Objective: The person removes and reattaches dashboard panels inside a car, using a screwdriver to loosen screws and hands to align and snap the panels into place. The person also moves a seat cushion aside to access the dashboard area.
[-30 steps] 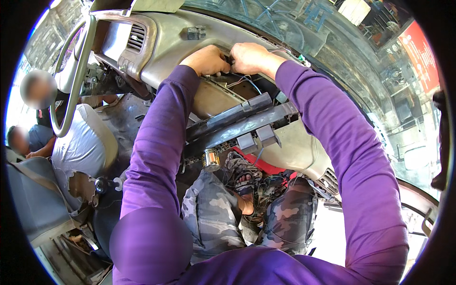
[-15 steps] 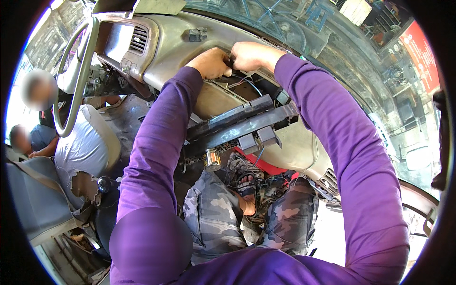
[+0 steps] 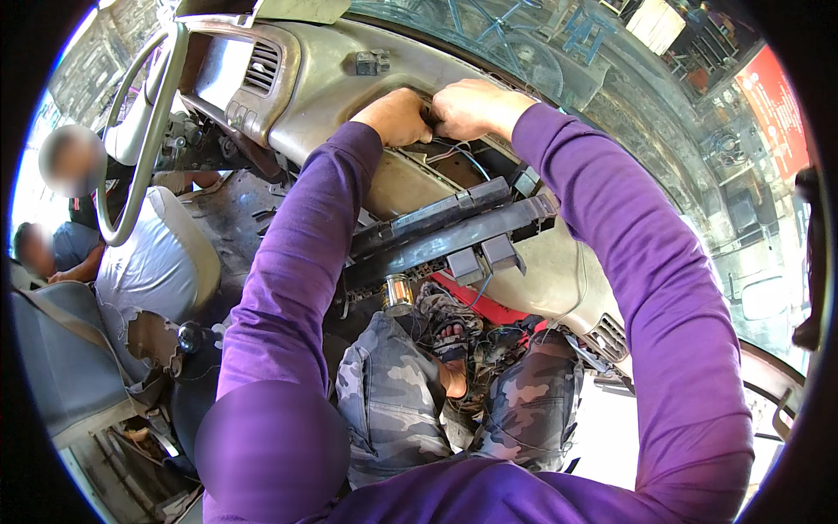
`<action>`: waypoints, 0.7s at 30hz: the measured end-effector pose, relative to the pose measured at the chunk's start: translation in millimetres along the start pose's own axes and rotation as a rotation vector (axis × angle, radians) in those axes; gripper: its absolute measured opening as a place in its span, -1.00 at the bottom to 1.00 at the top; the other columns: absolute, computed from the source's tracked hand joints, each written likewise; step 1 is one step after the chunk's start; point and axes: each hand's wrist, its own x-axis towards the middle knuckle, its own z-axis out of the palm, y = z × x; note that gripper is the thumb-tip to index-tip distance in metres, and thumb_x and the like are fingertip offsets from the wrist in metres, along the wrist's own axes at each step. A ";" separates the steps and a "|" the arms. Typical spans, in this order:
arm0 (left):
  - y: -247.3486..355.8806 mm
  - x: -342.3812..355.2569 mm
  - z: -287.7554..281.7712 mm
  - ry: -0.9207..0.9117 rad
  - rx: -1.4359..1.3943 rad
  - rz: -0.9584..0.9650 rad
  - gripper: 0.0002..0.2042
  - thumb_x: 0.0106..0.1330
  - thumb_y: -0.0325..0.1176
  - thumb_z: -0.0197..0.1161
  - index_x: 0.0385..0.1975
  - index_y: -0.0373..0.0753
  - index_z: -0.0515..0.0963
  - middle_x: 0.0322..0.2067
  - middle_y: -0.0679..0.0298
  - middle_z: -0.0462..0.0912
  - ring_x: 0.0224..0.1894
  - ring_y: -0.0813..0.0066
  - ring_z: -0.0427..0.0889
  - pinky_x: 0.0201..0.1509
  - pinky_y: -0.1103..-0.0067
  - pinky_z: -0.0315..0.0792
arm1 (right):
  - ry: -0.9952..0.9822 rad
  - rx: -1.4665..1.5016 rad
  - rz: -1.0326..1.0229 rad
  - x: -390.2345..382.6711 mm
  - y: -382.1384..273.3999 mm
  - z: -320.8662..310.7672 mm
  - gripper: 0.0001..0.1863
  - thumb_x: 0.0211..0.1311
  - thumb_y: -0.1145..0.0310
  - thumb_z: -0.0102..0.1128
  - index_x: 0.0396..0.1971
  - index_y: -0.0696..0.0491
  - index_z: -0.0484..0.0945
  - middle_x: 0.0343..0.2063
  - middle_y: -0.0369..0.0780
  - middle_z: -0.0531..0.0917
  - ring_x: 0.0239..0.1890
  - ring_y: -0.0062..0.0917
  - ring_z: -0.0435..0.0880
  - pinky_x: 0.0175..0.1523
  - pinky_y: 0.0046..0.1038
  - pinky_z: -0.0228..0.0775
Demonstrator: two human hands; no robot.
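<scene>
Dashboard of worn, glossy tan plastic [image 3: 319,96] has a dark open recess [image 3: 499,157] in its middle stretch. At that recess's far edge, the bare left hand [image 3: 395,116] and bare right hand [image 3: 473,109] sit just beside each other. Both have their fingers curled in narrowly; whatever lies between the fingertips is hidden, so I cannot tell what, if anything, they grip. Thin white and blue insulated wires [image 3: 474,161] loop in the dashboard's recess, on the near side of the hands. They look light and very bendable, easily kinked or broken at a joint, so the insulated length is probably the better hold. The dashboard itself seems stiff and smooth, perhaps slippery where polished; its recess rim would likely give the firmest grip. Across the dashboard's near side lie a long dark plastic strip [image 3: 435,215] and a glossier dark strip [image 3: 441,248], probably light but rigid, best held by their long edges. A small black plastic block [image 3: 373,62] rests on the dashboard's top, and a gold cylindrical can [image 3: 398,293] is below the dashboard's near side.
</scene>
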 end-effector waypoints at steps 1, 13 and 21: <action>2.7 -1.8 -1.6 -0.002 -0.008 -0.019 -0.69 0.07 -0.34 0.44 -0.19 -0.35 0.72 -0.29 -0.05 0.75 -0.24 0.10 0.70 0.01 0.34 0.51 | -0.009 0.004 0.003 -0.6 -1.2 -0.3 -0.68 0.16 0.27 0.24 -0.20 0.17 0.74 -0.16 0.03 0.75 -0.02 -0.09 0.72 0.06 -0.16 0.54; 7.3 -5.3 1.4 0.055 0.053 -0.010 -0.75 0.08 -0.33 0.35 -0.31 -0.37 0.68 -0.40 -0.08 0.70 -0.31 0.04 0.67 -0.13 0.26 0.48 | 0.215 0.462 -0.060 4.1 35.0 21.9 -0.70 0.11 0.33 0.25 -0.18 0.13 0.72 -0.24 0.03 0.75 -0.15 -0.12 0.72 0.00 -0.22 0.53; 9.7 -9.8 -1.6 0.076 0.084 0.020 -0.73 0.03 -0.33 0.36 -0.33 -0.39 0.68 -0.38 -0.10 0.70 -0.26 -0.02 0.70 -0.09 0.22 0.51 | 0.291 0.386 -0.048 6.6 27.1 30.6 -0.51 0.09 0.42 0.23 0.11 0.01 0.63 -0.04 0.00 0.72 0.03 -0.11 0.68 0.14 -0.21 0.50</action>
